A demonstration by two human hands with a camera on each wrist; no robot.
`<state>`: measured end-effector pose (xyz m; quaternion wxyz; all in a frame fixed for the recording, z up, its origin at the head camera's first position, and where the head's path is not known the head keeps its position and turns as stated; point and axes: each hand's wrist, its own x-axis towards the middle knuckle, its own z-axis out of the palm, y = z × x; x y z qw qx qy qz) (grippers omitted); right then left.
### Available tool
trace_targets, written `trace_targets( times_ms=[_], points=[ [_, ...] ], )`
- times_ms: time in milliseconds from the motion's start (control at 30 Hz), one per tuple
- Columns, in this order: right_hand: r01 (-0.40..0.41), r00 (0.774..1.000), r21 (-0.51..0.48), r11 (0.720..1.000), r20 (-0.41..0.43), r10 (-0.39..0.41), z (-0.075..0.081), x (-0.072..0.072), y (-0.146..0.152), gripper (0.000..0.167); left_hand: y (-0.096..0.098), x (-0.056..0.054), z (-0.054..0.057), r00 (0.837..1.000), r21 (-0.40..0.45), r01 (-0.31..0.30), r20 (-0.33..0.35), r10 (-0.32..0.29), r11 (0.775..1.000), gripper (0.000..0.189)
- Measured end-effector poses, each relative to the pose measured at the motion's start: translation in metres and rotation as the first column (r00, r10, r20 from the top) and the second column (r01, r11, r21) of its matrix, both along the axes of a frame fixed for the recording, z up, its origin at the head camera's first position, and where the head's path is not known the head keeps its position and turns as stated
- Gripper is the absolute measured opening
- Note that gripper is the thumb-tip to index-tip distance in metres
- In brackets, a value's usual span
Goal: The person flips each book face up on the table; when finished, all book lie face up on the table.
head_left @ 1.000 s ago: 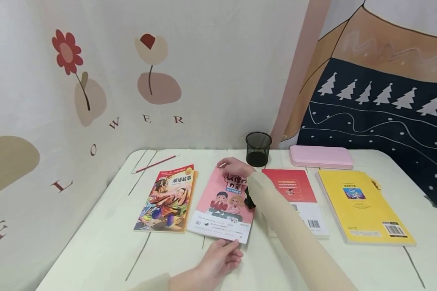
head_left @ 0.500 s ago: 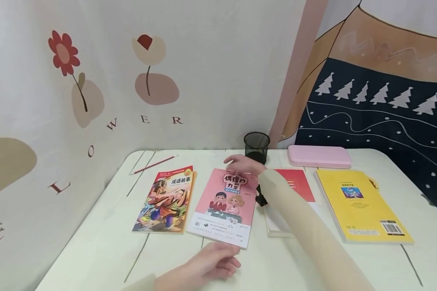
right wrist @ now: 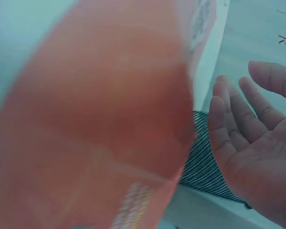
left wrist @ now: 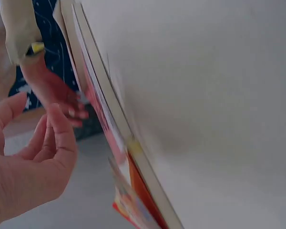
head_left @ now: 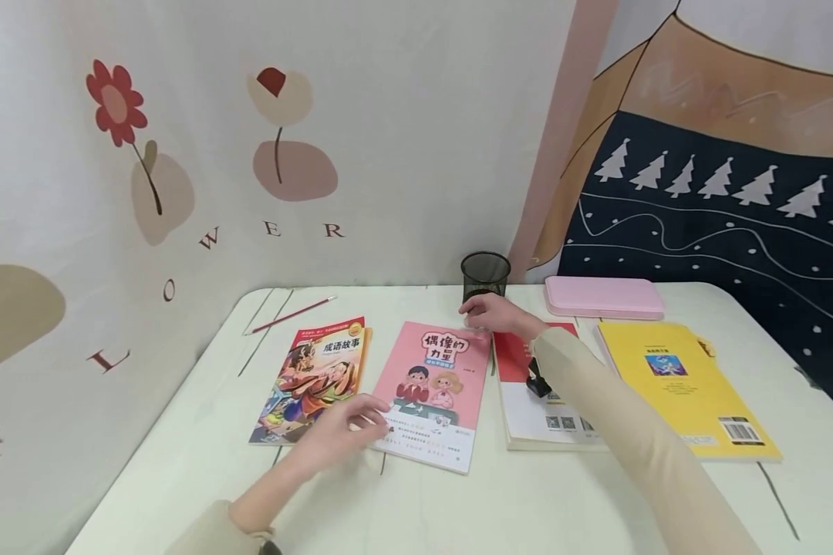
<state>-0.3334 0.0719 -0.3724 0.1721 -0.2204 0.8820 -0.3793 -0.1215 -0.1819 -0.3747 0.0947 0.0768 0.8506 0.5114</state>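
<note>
A pink book (head_left: 430,378) with two cartoon children on its cover lies slightly turned in the middle of the table. My left hand (head_left: 343,432) hovers over its lower left edge and the neighbouring colourful storybook (head_left: 319,362), fingers loosely bent and holding nothing. In the left wrist view that hand (left wrist: 35,157) appears apart from the books. Beyond the pink book's top right corner, my right hand (head_left: 500,314) is in front of the black mesh pen cup (head_left: 486,270). The right wrist view shows this hand (right wrist: 262,129) with relaxed fingers and nothing in them.
Under the right forearm lies a red and white book (head_left: 524,416), partly covered. Farther right is a yellow book (head_left: 694,401). A pink pencil case (head_left: 604,297) sits at the back, and a red pencil (head_left: 291,314) lies at back left.
My left hand has left the pink book's bottom edge, moving left and up. My right hand has come off its top and shifted right, towards the pen cup. The pink book has barely moved.
</note>
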Motion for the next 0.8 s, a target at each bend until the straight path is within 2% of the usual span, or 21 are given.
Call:
trace_targets(
  times_ms=[133, 300, 467, 700, 800],
  points=[
    [-0.022, 1.000, -0.002, 1.000, 0.000, 0.022, -0.006, -0.001, 0.004, 0.032, -0.019, -0.006, -0.001, 0.997, -0.207, 0.004, -0.076, -0.021, 0.978, 0.037],
    [-0.034, 0.999, 0.011, 0.999, 0.031, 0.034, -0.010, -0.002, 0.003, 0.032, -0.032, -0.009, -0.006, 0.993, -0.333, 0.056, -0.081, -0.087, 0.941, 0.043],
    [-0.053, 0.997, 0.059, 0.997, 0.065, 0.049, -0.012, -0.003, -0.001, 0.031, -0.035, -0.010, -0.009, 0.992, -0.370, 0.097, -0.044, -0.122, 0.924, 0.044],
    [-0.069, 0.995, 0.074, 0.995, 0.083, 0.063, -0.013, -0.005, -0.004, 0.028, -0.034, -0.011, -0.014, 0.997, -0.369, 0.060, -0.023, -0.073, 0.928, 0.043],
    [-0.077, 0.993, 0.070, 0.995, 0.091, 0.071, -0.012, -0.003, -0.004, 0.029, -0.034, -0.009, -0.014, 0.996, -0.372, 0.071, -0.029, -0.088, 0.926, 0.041]
  ],
)
